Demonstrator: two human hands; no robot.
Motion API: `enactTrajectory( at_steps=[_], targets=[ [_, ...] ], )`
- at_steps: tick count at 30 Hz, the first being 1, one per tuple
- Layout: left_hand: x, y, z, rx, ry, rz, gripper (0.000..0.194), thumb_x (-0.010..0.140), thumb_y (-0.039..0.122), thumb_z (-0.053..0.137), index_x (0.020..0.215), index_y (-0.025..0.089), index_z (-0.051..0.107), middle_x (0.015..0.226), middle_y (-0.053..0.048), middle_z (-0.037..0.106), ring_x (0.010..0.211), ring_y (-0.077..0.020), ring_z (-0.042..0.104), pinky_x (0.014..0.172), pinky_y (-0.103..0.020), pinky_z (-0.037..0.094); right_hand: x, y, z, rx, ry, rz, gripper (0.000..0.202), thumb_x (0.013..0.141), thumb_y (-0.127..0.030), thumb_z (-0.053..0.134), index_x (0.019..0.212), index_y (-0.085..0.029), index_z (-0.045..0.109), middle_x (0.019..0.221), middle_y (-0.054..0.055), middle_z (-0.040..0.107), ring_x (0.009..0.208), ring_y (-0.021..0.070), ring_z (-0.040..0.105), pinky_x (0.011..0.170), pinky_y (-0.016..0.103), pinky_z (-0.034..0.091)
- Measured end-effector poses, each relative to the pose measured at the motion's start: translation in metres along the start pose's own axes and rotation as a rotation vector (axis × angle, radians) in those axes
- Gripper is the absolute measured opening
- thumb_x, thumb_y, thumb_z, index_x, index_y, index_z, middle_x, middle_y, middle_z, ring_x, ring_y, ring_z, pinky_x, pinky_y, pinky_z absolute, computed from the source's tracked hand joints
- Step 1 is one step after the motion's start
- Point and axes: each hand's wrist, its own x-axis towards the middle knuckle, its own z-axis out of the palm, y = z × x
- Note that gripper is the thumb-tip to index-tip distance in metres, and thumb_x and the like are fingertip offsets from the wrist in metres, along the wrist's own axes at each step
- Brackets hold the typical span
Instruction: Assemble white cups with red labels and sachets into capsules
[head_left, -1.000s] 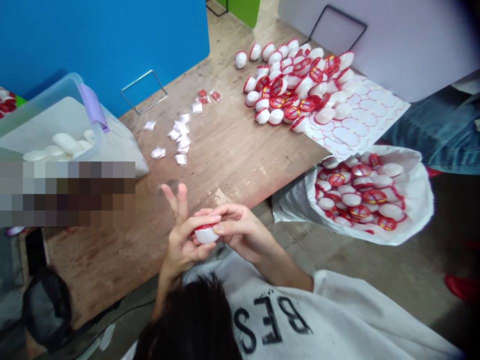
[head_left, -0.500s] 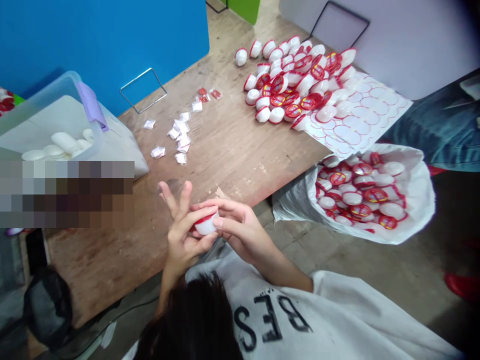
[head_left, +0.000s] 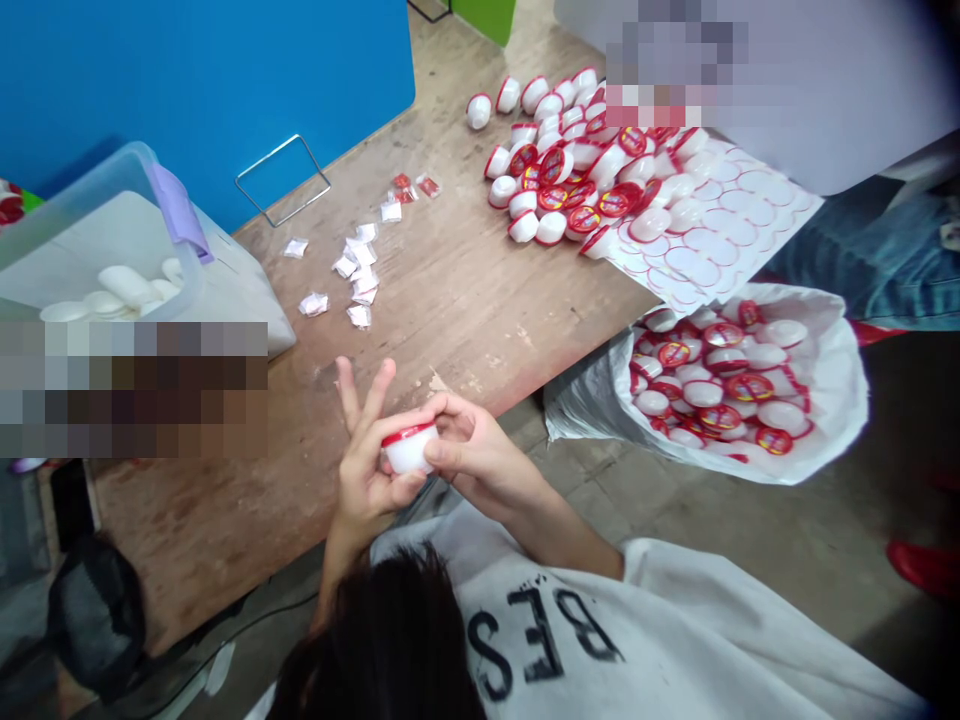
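Note:
Between both hands is a small white plastic cup with a red rim (head_left: pixel 410 450), held over the table's near edge. My left hand (head_left: pixel 367 460) grips it from the left with thumb and bent finger, while two other fingers stick up and apart. From the right, my right hand (head_left: pixel 480 450) pinches the same cup, its thumb on the white side and its fingertips at the rim. The cup's top face cannot be made out. Several small white packets (head_left: pixel 364 265) lie on the table beyond my hands, with a red packet (head_left: pixel 429 186) near them.
A pile of red-and-white cups (head_left: pixel 551 165) sits on the wooden table (head_left: pixel 465 300), beside a sheet of round stickers (head_left: pixel 720 230). An open white sack (head_left: pixel 851 400) of similar cups stands at right. At left is a clear bin (head_left: pixel 247 290) with white pieces. A blue panel (head_left: pixel 225 80) stands behind.
The cup has been tipped in my hands, so its red rim now faces up more. My right fingers have shifted along the rim. The packets and the pile stay put.

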Motion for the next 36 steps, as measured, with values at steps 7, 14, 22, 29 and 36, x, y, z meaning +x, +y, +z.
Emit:
enactTrajectory(
  at_steps=[7,14,22,29,36],
  targets=[
    [0.0,0.003,-0.007,0.319,0.062,0.088,0.039,0.069,0.038,0.072,0.104,0.025,0.063,0.086,-0.003,0.059,0.099,-0.0238,0.049,0.09,-0.04,0.038,0.003,0.003,0.0,-0.18,0.178,-0.201,0.039,0.048,-0.027,0.086,0.067,-0.018,0.053,0.066,-0.005,0.06,0.06,0.0096,0.06,0.056,0.021,0.049],
    [0.003,-0.011,-0.008,-0.023,0.066,-0.013,0.037,0.067,0.047,0.071,0.094,0.022,0.064,0.09,-0.004,0.062,0.097,-0.0229,0.052,0.087,-0.037,0.04,-0.002,0.0,-0.003,-0.307,0.107,-0.253,0.023,0.066,-0.032,0.076,0.082,-0.02,0.066,0.079,0.0,0.068,0.073,0.0133,0.064,0.067,0.025,0.052],
    [0.002,-0.015,-0.005,-0.324,-0.048,-0.197,0.041,0.068,0.051,0.069,0.094,0.02,0.066,0.093,-0.006,0.059,0.095,-0.0209,0.052,0.085,-0.031,0.041,0.001,0.003,-0.007,-0.365,0.169,-0.404,0.01,0.066,-0.024,0.076,0.074,-0.021,0.07,0.073,-0.001,0.067,0.071,0.0121,0.062,0.066,0.024,0.052],
    [0.001,-0.006,-0.005,-0.321,0.015,-0.255,0.036,0.064,0.034,0.076,0.097,0.022,0.067,0.09,-0.003,0.061,0.083,-0.017,0.058,0.072,-0.026,0.046,-0.004,-0.001,0.004,-0.475,0.18,-0.42,0.011,0.073,-0.029,0.068,0.08,-0.021,0.064,0.077,0.0,0.065,0.069,0.0124,0.062,0.061,0.024,0.051],
    [0.001,0.006,-0.001,0.059,0.134,-0.107,0.039,0.062,0.019,0.078,0.099,0.026,0.067,0.089,0.001,0.063,0.082,-0.014,0.059,0.074,-0.025,0.048,-0.001,-0.001,0.004,-0.368,0.178,-0.313,0.021,0.065,-0.03,0.075,0.077,-0.02,0.059,0.074,-0.001,0.064,0.067,0.0127,0.062,0.059,0.024,0.052]
  ],
)
